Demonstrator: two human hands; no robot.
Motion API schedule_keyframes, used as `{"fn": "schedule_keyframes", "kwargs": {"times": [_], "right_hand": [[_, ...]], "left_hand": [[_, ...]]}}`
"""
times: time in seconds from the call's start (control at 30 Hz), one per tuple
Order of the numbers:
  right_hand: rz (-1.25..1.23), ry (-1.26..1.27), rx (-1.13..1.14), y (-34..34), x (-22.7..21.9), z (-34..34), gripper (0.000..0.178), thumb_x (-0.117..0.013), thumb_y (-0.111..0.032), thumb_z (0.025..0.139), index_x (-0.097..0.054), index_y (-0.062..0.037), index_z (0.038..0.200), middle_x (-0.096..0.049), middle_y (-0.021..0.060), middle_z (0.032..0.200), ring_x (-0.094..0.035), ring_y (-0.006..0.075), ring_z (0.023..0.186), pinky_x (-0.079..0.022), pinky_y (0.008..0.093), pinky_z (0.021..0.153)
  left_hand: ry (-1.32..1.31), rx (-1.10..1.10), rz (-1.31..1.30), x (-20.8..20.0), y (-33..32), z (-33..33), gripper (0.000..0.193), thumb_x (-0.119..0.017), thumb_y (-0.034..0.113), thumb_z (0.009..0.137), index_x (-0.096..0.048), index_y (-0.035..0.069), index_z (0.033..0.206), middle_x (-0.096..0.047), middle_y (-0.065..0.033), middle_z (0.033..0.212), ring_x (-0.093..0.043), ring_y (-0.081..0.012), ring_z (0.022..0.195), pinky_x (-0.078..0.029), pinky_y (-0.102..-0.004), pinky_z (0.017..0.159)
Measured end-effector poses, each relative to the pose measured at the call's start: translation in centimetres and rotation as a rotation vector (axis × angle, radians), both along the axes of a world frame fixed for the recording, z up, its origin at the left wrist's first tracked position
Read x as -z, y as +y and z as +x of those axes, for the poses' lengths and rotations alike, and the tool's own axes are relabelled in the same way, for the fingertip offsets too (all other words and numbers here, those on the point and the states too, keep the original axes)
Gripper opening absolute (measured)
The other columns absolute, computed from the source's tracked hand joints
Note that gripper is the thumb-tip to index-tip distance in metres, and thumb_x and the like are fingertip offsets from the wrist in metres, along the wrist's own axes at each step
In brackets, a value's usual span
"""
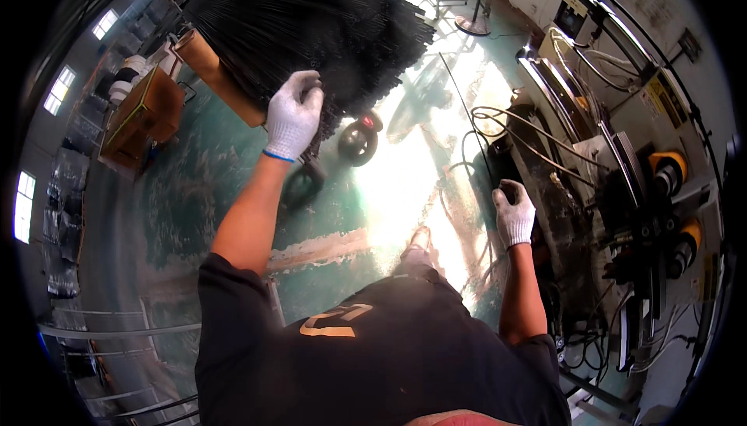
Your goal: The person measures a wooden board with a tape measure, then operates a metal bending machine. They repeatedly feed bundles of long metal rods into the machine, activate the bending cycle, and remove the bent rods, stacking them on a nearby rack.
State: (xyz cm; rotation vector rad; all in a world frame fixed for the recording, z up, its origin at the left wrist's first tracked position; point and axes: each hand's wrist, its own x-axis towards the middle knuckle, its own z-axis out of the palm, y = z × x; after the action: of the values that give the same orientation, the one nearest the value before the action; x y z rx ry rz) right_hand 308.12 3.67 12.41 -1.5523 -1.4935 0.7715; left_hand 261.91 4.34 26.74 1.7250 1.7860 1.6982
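Head view: work in hand looks like handling long thin rods, prob. one at a time, btwn the stock and the machine side; that's a judgement. The rod bundle (311, 25), black & fanned out, lies up front, L of centre. A single thin rod (467, 110) slants over the bright floor (405, 185), its near end right by the R hand (514, 214). R grip: fingers curled, thumb close; can't tell if it's pinching the rod or just beside it. L hand (293, 115) shows in front of the bundle's near edge, contact unclear; its grip is loosely curled, w/ a gap btwn thumb & fingers, nothing seen in it.

Next move calls for a sure pinch on the rod & a clear swing for its far end.

In the way: looped cables (548, 146) near the rod, running to the machine (599, 154) on R; a wheel (359, 143) low by the bundle. Also a round-based stand (473, 26) ahead, a brown tube (218, 76) along the bundle's L side & a brown box (142, 119) farther L.
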Motion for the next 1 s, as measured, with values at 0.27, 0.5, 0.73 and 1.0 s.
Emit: {"fn": "schedule_keyframes", "kwargs": {"times": [0.27, 0.5, 0.73, 1.0], "right_hand": [[0.411, -0.084, -0.403, 23.7, -16.0, -18.6, 0.048, -0.079, -0.025, 0.091, -0.064, -0.0019, 0.129, -0.072, 0.0227, 0.124, -0.07, 0.0359, 0.116, -0.054, 0.0419, 0.103], [0.445, -0.825, -0.279, 38.8, -23.9, -33.8, 0.076, -0.077, -0.063, 0.085, -0.067, -0.0028, 0.131, -0.072, 0.0236, 0.123, -0.069, 0.0352, 0.117, -0.054, 0.0433, 0.101], [-0.044, -1.019, -0.625, 42.5, -28.4, -40.7, 0.09, -0.07, -0.076, 0.083, -0.07, 0.001, 0.13, -0.072, 0.0223, 0.128, -0.07, 0.0351, 0.117, -0.054, 0.044, 0.102], [0.194, -1.168, -0.629, 43.1, -28.4, -42.7, 0.066, -0.08, -0.052, 0.083, -0.075, 0.0015, 0.121, -0.075, 0.0244, 0.118, -0.074, 0.0349, 0.107, -0.057, 0.0431, 0.095]], "left_hand": [[0.532, -0.427, -0.095, -1.1, 8.2, -9.1, 0.025, -0.068, 0.007, 0.084, -0.071, 0.008, 0.109, -0.073, -0.0112, 0.101, -0.068, -0.0332, 0.099, -0.056, -0.0436, 0.091], [0.498, -0.438, -0.061, -2.2, 9.1, -7.8, 0.028, -0.065, 0.003, 0.079, -0.071, 0.006, 0.106, -0.071, -0.0118, 0.098, -0.067, -0.0348, 0.096, -0.055, -0.0441, 0.089], [0.453, -0.43, -0.011, -2.3, 8.9, -8.4, 0.029, -0.065, 0.001, 0.079, -0.072, 0.004, 0.106, -0.071, -0.0124, 0.099, -0.066, -0.0344, 0.096, -0.054, -0.0446, 0.088], [0.433, -0.397, 0.003, -2.6, 8.6, -8.7, 0.024, -0.067, 0.003, 0.081, -0.072, 0.006, 0.105, -0.07, -0.0098, 0.098, -0.065, -0.0318, 0.096, -0.051, -0.0437, 0.088]]}}
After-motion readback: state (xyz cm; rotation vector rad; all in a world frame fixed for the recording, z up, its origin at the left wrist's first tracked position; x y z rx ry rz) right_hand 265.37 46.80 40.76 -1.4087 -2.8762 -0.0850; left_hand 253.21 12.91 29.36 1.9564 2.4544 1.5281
